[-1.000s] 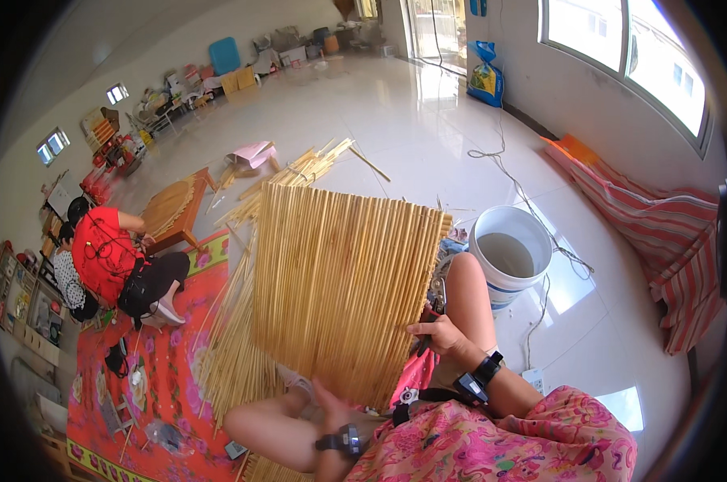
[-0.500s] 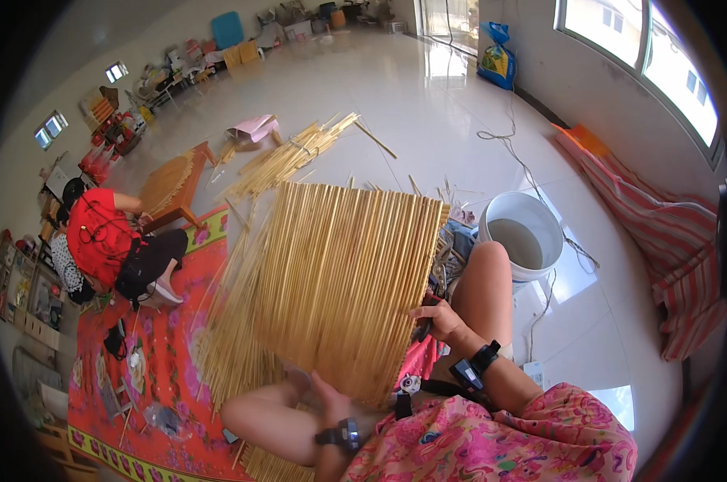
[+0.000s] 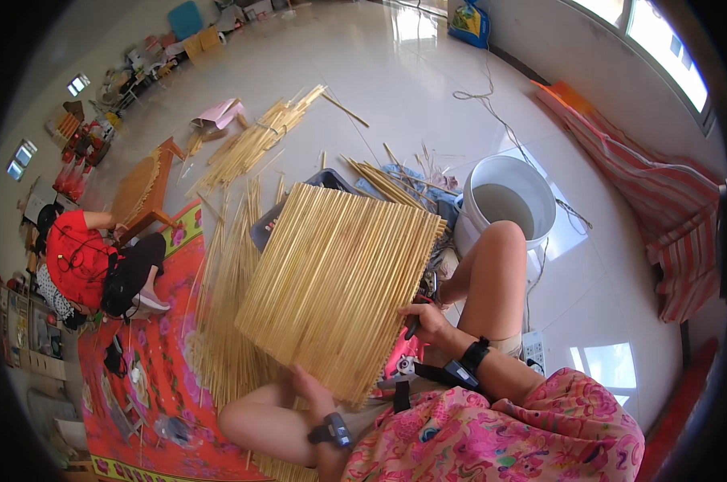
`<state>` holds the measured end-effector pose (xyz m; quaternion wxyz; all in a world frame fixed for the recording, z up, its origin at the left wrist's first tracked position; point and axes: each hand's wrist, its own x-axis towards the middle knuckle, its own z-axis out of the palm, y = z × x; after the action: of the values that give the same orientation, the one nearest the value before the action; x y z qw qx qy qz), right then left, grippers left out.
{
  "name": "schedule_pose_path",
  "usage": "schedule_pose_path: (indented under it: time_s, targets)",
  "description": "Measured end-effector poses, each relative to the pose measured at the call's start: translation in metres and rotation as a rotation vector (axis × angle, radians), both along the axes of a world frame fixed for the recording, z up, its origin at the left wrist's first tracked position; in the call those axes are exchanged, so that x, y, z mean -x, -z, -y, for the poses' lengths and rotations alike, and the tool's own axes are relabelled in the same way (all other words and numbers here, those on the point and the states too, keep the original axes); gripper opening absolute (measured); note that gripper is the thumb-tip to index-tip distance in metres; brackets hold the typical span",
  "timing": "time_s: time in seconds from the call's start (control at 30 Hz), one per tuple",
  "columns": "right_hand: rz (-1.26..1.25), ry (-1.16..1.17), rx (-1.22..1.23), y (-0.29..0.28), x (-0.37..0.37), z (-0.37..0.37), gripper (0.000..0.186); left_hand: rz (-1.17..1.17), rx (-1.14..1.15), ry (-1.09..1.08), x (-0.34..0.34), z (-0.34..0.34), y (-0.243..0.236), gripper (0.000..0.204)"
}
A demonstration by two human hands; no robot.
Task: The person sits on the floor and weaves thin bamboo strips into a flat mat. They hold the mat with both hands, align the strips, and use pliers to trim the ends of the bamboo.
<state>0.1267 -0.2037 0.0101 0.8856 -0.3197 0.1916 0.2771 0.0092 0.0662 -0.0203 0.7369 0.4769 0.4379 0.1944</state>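
- Left hand [image 3: 315, 392] was grasping the near edge of the stick mat [image 3: 339, 281], fingers hidden
- Right hand [image 3: 432, 322] was gripping some dark tool [image 3: 412, 326] by the mat's right edge
- Mat sat just ahead of both hands
- Loose sticks [image 3: 221, 341] lay beyond the left hand, white bucket [image 3: 508, 171] past the right

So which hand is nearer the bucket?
Right. The right hand is left of the bucket, at the mat's right edge; the left hand is farther left and lower.

Golden, finely lined mat [image 3: 339, 289]; left of it, red floral rug [image 3: 162, 329]; right, white bucket [image 3: 469, 229]; far right, red-and-grey striped sheet [image 3: 676, 209]; below, pink patterned garment [image 3: 492, 434].
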Motion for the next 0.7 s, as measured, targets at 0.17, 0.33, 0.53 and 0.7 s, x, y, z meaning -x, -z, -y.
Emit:
schedule_pose_path:
  time_s: [0.17, 0.33, 0.53, 0.7]
  targets:
    - [-0.242, 0.016, -0.032, 0.024, 0.004, 0.01, 0.027, 0.033, -0.01, 0.107, -0.001, -0.033, 0.018, 0.058]
    - [-0.403, -0.056, 0.16, -0.03, 0.025, 0.021, 0.02, 0.015, -0.064, 0.189, -0.008, -0.041, -0.003, 0.052]
    - [-0.428, -0.043, 0.186, -0.041, 0.034, 0.035, 0.013, -0.056, -0.251, 0.164, -0.005, -0.05, 0.011, 0.039]
    - [-0.397, 0.133, 0.364, -0.042, 0.022, 0.031, 0.013, -0.301, -0.515, 0.252, -0.012, -0.042, 0.016, 0.037]
